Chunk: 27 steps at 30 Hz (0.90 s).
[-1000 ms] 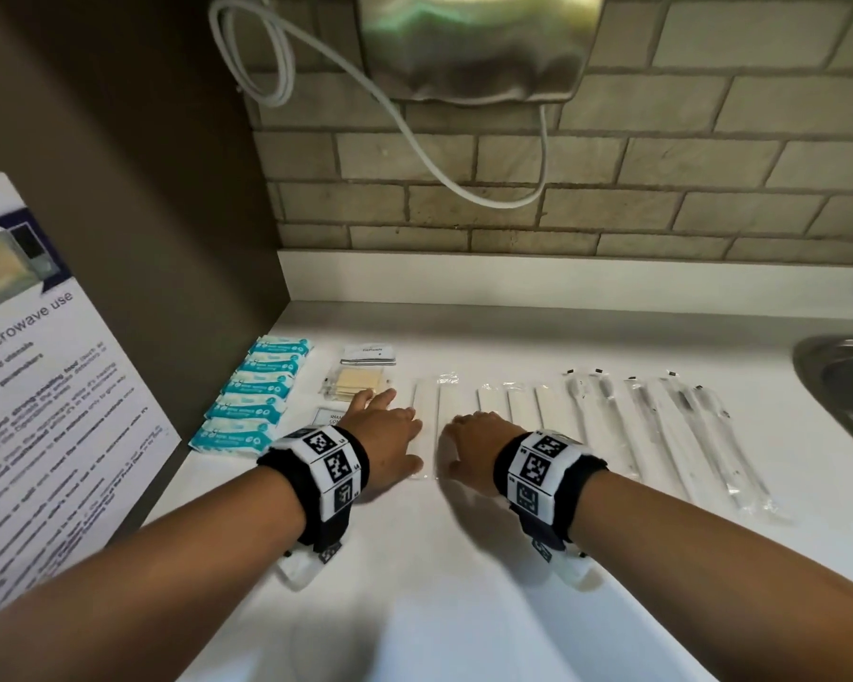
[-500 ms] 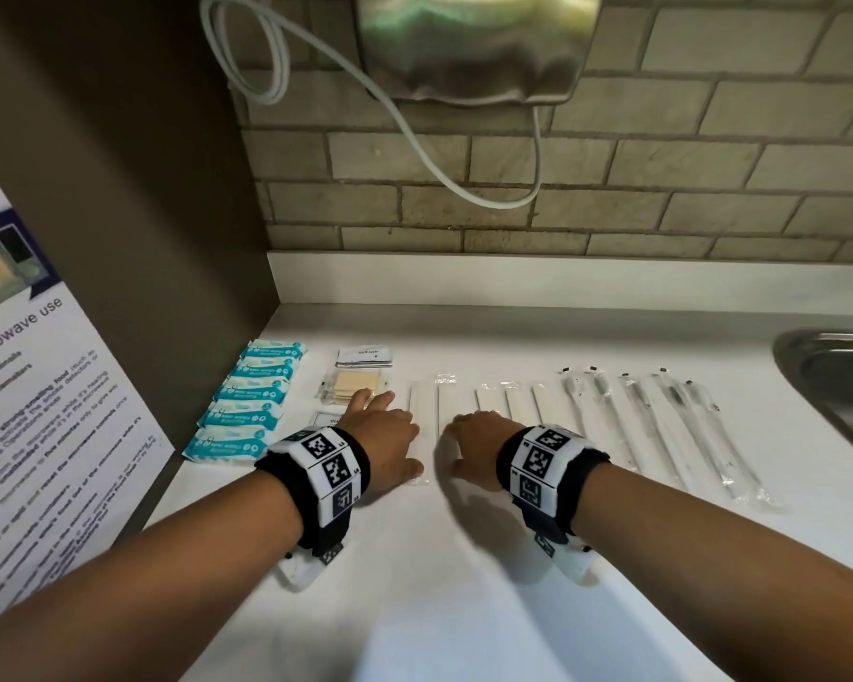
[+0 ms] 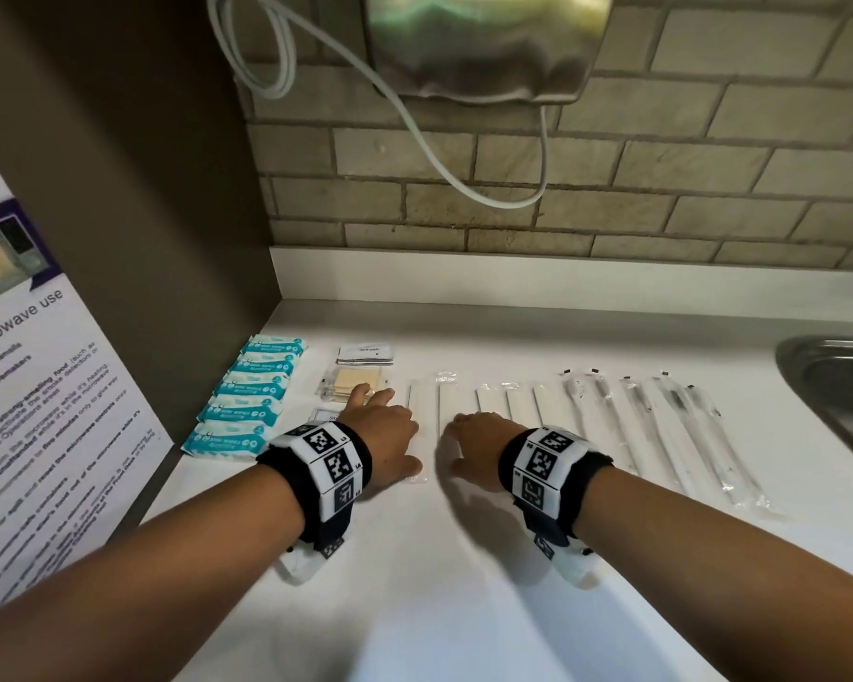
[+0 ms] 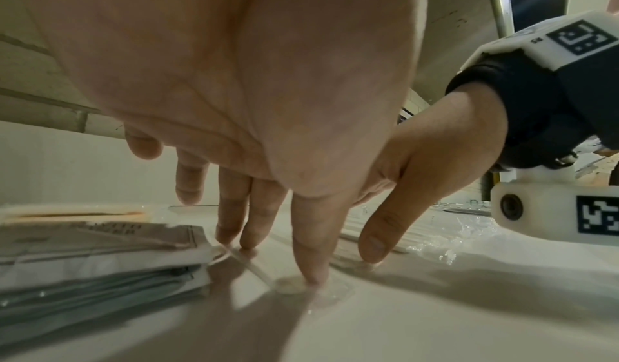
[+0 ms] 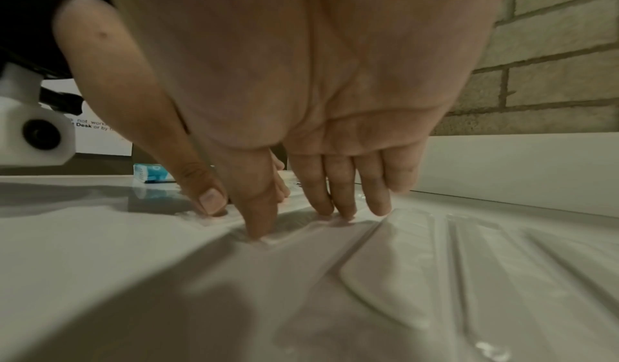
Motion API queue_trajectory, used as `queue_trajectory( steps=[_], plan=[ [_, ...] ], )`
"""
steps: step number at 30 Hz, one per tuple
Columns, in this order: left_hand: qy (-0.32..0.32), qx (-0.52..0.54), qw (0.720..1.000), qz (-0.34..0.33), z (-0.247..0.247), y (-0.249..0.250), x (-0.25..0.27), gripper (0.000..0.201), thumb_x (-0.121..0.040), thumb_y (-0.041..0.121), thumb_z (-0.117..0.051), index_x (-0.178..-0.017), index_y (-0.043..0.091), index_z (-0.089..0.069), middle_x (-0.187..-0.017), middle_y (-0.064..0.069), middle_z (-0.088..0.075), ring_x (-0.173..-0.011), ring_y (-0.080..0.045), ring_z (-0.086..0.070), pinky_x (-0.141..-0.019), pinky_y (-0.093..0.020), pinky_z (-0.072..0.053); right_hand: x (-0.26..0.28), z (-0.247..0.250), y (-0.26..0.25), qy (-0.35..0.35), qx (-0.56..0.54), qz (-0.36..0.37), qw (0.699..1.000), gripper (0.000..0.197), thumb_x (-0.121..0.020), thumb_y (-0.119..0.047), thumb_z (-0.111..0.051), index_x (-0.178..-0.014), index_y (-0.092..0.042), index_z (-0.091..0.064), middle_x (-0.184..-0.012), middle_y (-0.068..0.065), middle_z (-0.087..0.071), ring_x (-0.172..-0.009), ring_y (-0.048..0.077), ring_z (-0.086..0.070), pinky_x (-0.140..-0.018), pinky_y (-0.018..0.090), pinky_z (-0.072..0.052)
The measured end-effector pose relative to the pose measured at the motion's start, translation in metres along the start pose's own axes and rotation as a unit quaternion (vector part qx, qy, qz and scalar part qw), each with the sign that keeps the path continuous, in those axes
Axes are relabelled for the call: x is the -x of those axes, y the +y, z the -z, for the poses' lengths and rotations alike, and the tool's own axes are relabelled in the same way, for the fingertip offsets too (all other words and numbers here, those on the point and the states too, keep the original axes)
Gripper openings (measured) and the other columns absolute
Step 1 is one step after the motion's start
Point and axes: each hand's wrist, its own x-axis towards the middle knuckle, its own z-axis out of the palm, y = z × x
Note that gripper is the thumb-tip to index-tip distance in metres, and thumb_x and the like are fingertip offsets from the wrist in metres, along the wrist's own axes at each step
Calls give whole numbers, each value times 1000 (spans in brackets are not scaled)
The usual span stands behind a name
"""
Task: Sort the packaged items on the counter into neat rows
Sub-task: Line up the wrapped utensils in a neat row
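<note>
Packaged items lie in rows on the white counter (image 3: pixel 464 332). At the left is a column of teal wipe packets (image 3: pixel 247 396), then small sachets (image 3: pixel 365 354), long white wrapped sticks (image 3: pixel 513 403) and clear-wrapped dark-tipped utensils (image 3: pixel 661 425). My left hand (image 3: pixel 390 430) presses straight fingertips (image 4: pixel 311 267) on one long wrapped stick (image 3: pixel 417 401). My right hand (image 3: pixel 474 438) presses its fingertips (image 5: pixel 261 222) on the neighbouring wrapped stick (image 3: pixel 446 401). Both palms are raised and neither hand grips anything.
A steel sink (image 3: pixel 838 381) is sunk into the counter at the right. A brown side wall (image 3: pixel 168 238) with a microwave notice (image 3: pixel 35 386) closes the left. A metal dispenser (image 3: pixel 483 41) and a white cable (image 3: pixel 414 130) hang on the brick wall behind.
Both hands stay pressed on the same two wrapped sticks. Only the head view has shifted slightly.
</note>
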Motion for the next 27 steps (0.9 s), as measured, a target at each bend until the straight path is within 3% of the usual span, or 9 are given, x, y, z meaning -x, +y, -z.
queue_trajectory(
  steps=[4, 6, 9, 11, 13, 14, 16, 19, 27],
  plan=[
    [14, 25, 1000, -9, 3, 0, -2, 44, -92, 53, -44, -119, 20, -55, -156, 1, -33, -149, -28, -7, -118, -52, 3, 5, 2, 7, 24, -2, -8, 1000, 40, -91, -35, -49, -123, -13, -59, -125, 7, -60, -120, 29, -56, -100, 40, -47],
    [30, 32, 999, -26, 5, 5, -6, 51, -93, 54, -42, -131, 22, -50, -157, 2, -29, -149, -27, -7, -116, -52, 4, 12, 3, 17, 44, 13, -30, 998, 44, -95, -33, -46, -133, -13, -51, -136, 6, -52, -128, 27, -47, -106, 37, -40],
    [44, 39, 997, -53, 12, 24, -13, 56, -95, 52, -39, -143, 24, -40, -158, 3, -28, -149, -26, -6, -116, -51, 4, 24, 3, 38, 41, 17, -64, 997, 38, -94, -22, -47, -131, -15, -53, -134, 4, -55, -125, 23, -49, -105, 35, -41],
    [44, 31, 996, -75, 15, 41, -17, 54, -97, 50, -38, -144, 26, -40, -158, 4, -29, -149, -25, -7, -116, -51, 4, 33, 5, 49, 13, -2, -73, 997, 26, -90, -21, -52, -112, -28, -64, -125, -3, -61, -116, 20, -56, -100, 33, -47],
    [44, 17, 995, -93, 16, 57, -21, 51, -97, 50, -36, -141, 27, -43, -156, 5, -33, -149, -24, -9, -116, -52, 3, 40, 6, 54, -7, -32, -65, 997, 18, -88, -27, -58, -83, -43, -63, -117, -10, -64, -110, 16, -59, -95, 31, -49],
    [44, 14, 994, -95, 14, 62, -22, 51, -97, 51, -34, -140, 26, -46, -155, 5, -36, -149, -24, -11, -116, -52, 3, 42, 6, 55, -5, -36, -62, 997, 15, -88, -31, -60, -80, -44, -62, -116, -11, -64, -111, 15, -59, -95, 30, -48],
    [46, 13, 995, -92, 12, 72, -25, 57, -94, 58, -33, -135, 23, -50, -150, 3, -43, -148, -24, -16, -117, -52, 0, 46, 7, 54, -4, -36, -66, 997, 8, -89, -34, -60, -94, -36, -66, -117, -7, -65, -113, 16, -58, -97, 31, -47],
    [57, 11, 995, -84, 11, 79, -27, 61, -91, 62, -36, -130, 19, -55, -144, 2, -50, -145, -24, -22, -116, -51, -4, 50, 8, 51, -9, -28, -69, 997, 24, -91, -32, -57, -113, -25, -65, -121, 0, -63, -116, 21, -58, -97, 33, -48],
    [20, -18, 998, -57, 14, 73, -26, 59, -94, 56, -39, -143, 23, -44, -154, 6, -35, -149, -24, -11, -117, -53, -1, 48, 11, 44, -51, -11, -73, 996, 30, -93, -33, -52, -115, -16, -65, -120, 2, -65, -112, 22, -61, -99, 37, -49]
  ],
)
